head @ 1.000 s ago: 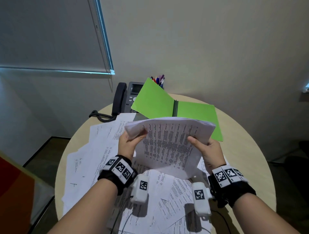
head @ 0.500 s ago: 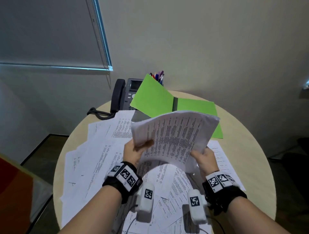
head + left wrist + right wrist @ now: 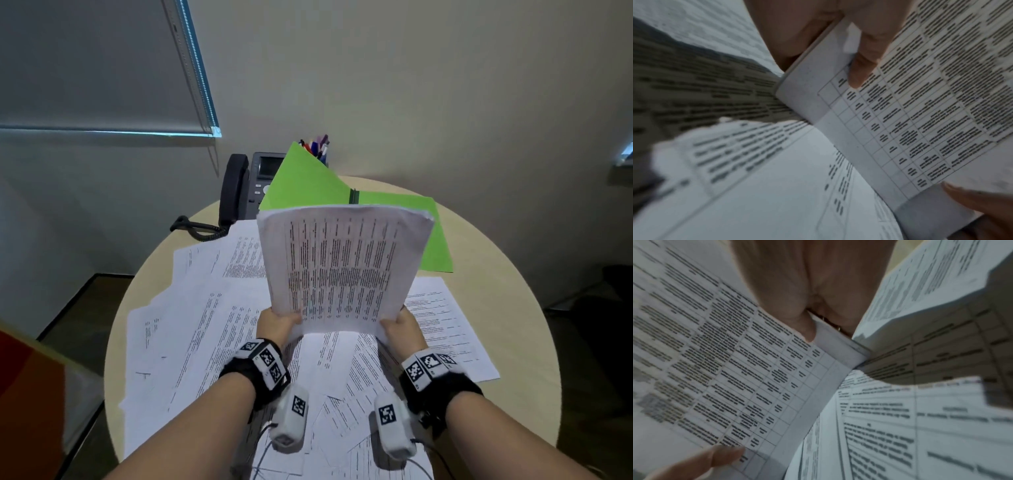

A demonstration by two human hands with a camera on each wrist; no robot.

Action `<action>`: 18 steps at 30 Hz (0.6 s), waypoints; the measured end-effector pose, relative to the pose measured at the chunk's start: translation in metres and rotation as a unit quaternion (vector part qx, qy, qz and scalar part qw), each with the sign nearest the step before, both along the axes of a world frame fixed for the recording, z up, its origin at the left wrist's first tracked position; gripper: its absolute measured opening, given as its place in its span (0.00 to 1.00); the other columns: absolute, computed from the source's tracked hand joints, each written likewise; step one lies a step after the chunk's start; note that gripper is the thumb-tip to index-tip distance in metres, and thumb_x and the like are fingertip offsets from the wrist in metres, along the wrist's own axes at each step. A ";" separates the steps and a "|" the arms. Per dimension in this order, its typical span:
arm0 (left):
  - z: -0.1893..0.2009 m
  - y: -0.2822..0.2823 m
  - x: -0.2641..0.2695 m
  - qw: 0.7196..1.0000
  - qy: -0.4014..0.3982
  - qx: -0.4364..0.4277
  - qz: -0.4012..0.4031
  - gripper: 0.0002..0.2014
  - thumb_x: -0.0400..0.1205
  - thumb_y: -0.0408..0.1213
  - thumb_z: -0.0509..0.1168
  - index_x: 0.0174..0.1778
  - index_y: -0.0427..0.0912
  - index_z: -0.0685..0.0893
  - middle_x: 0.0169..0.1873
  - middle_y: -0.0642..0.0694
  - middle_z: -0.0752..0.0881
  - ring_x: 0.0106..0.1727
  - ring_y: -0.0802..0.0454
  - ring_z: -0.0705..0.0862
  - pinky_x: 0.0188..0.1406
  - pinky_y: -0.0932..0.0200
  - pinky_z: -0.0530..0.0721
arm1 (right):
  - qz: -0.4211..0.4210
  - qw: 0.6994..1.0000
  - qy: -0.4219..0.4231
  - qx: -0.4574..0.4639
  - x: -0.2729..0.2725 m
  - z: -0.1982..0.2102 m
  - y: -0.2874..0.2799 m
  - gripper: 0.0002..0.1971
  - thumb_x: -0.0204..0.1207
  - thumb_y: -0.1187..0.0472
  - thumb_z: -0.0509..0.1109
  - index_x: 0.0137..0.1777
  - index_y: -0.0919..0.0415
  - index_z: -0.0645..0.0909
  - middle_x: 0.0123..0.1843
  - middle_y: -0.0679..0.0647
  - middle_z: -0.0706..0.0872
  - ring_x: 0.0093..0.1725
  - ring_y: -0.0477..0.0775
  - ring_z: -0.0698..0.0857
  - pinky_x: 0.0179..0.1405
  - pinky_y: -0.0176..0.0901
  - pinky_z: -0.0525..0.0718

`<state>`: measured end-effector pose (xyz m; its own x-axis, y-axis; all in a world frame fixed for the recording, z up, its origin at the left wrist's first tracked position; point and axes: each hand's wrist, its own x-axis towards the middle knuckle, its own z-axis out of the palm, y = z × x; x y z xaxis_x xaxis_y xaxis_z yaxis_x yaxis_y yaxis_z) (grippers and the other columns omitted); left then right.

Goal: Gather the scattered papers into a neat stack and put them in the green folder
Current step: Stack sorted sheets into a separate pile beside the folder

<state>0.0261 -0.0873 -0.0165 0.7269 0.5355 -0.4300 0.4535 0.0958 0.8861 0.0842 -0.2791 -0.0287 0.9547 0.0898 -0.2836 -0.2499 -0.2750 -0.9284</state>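
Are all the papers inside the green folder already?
No, the green folder lies open with nothing in it, both hands hold a paper stack above the table, and loose sheets still cover the table.

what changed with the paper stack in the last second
Both hands slid from the sides of the stack down to its lower corners, left hand, right hand, and it now stands upright. The green folder and loose sheets stayed put.
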 end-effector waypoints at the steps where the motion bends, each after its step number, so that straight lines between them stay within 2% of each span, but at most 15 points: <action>1: -0.001 0.001 0.002 1.000 0.007 0.001 -0.018 0.12 0.74 0.19 0.66 0.54 0.27 0.81 0.47 0.35 0.84 0.48 0.45 0.80 0.47 0.57 0.80 | -0.003 1.000 -0.003 -0.007 0.002 -0.003 -0.001 0.12 0.78 0.74 0.57 0.49 0.60 0.79 0.50 0.59 0.87 0.52 0.58 0.84 0.52 0.45 0.82; 3: 0.006 -0.001 0.005 0.998 0.013 0.003 -0.067 0.07 0.76 0.19 0.65 0.44 0.33 0.80 0.39 0.39 0.83 0.47 0.43 0.81 0.38 0.59 0.83 | -0.014 1.000 -0.013 -0.021 0.005 -0.004 -0.008 0.13 0.76 0.69 0.57 0.50 0.55 0.81 0.50 0.54 0.90 0.52 0.59 0.88 0.54 0.54 0.87; 5: 0.011 -0.008 0.009 0.993 0.021 0.002 -0.118 0.07 0.77 0.20 0.64 0.47 0.34 0.80 0.38 0.42 0.84 0.43 0.43 0.83 0.32 0.62 0.84 | -0.034 0.999 -0.012 -0.019 0.009 -0.002 -0.020 0.15 0.75 0.67 0.58 0.53 0.53 0.83 0.50 0.54 0.90 0.51 0.59 0.89 0.52 0.57 0.88; 6: 0.011 -0.013 0.011 0.989 0.028 0.002 -0.142 0.08 0.78 0.21 0.64 0.50 0.36 0.81 0.40 0.42 0.85 0.43 0.46 0.84 0.33 0.62 0.84 | -0.040 0.998 -0.018 -0.041 0.009 0.003 -0.028 0.15 0.75 0.68 0.59 0.55 0.54 0.83 0.51 0.56 0.90 0.51 0.59 0.87 0.52 0.53 0.87; 8: 0.005 -0.027 0.016 0.982 0.043 0.007 -0.181 0.09 0.78 0.23 0.63 0.49 0.41 0.80 0.42 0.43 0.86 0.42 0.48 0.85 0.31 0.63 0.86 | -0.059 0.992 -0.023 -0.110 0.012 0.006 -0.049 0.14 0.75 0.72 0.60 0.56 0.59 0.81 0.51 0.59 0.87 0.49 0.59 0.83 0.47 0.44 0.78; 9: 0.003 -0.036 0.019 0.979 0.050 0.002 -0.199 0.09 0.77 0.24 0.63 0.48 0.42 0.81 0.43 0.41 0.87 0.43 0.46 0.85 0.33 0.60 0.89 | -0.069 0.988 -0.017 -0.136 0.012 0.005 -0.060 0.13 0.75 0.72 0.59 0.54 0.60 0.80 0.50 0.60 0.85 0.47 0.59 0.80 0.44 0.43 0.75; 10: -0.003 -0.044 0.023 0.974 0.055 0.006 -0.218 0.10 0.76 0.26 0.63 0.49 0.42 0.82 0.47 0.39 0.88 0.46 0.42 0.86 0.38 0.53 0.90 | -0.075 0.984 -0.014 -0.159 0.013 0.003 -0.072 0.11 0.75 0.73 0.59 0.51 0.60 0.78 0.49 0.62 0.84 0.46 0.60 0.79 0.42 0.43 0.73; 11: -0.004 -0.054 0.026 0.967 0.060 0.023 -0.245 0.12 0.76 0.27 0.63 0.53 0.42 0.82 0.50 0.39 0.87 0.49 0.41 0.86 0.42 0.51 0.89 | -0.084 0.981 -0.009 -0.177 0.013 0.000 -0.082 0.11 0.75 0.73 0.59 0.50 0.60 0.78 0.50 0.65 0.85 0.46 0.61 0.80 0.42 0.44 0.74; 13: -0.010 -0.072 0.030 0.950 0.072 0.082 -0.292 0.14 0.79 0.27 0.61 0.59 0.40 0.80 0.50 0.43 0.85 0.50 0.44 0.83 0.41 0.60 0.83 | -0.101 0.974 0.001 -0.205 0.014 -0.008 -0.103 0.14 0.75 0.74 0.59 0.55 0.64 0.80 0.54 0.67 0.86 0.49 0.63 0.82 0.46 0.47 0.77; 15: -0.015 -0.088 0.036 0.939 0.072 0.109 -0.319 0.13 0.80 0.29 0.62 0.61 0.37 0.80 0.52 0.40 0.86 0.54 0.41 0.84 0.46 0.55 0.84 | -0.110 0.966 0.012 -0.234 0.014 -0.012 -0.122 0.16 0.75 0.74 0.59 0.59 0.67 0.80 0.56 0.68 0.86 0.50 0.65 0.82 0.48 0.48 0.78; 17: -0.018 -0.104 0.043 0.931 0.073 0.131 -0.333 0.14 0.79 0.32 0.65 0.60 0.36 0.81 0.54 0.37 0.87 0.57 0.39 0.85 0.55 0.48 0.85 | -0.126 0.958 0.015 -0.256 0.017 -0.014 -0.140 0.16 0.75 0.74 0.59 0.60 0.68 0.80 0.57 0.68 0.86 0.51 0.66 0.82 0.50 0.46 0.77; 18: -0.017 -0.111 0.049 0.929 0.066 0.140 -0.337 0.14 0.79 0.33 0.66 0.60 0.36 0.81 0.55 0.37 0.87 0.57 0.38 0.85 0.58 0.48 0.84 | -0.137 0.955 0.018 -0.262 0.020 -0.014 -0.147 0.16 0.75 0.74 0.58 0.60 0.68 0.80 0.58 0.68 0.85 0.49 0.64 0.81 0.49 0.45 0.76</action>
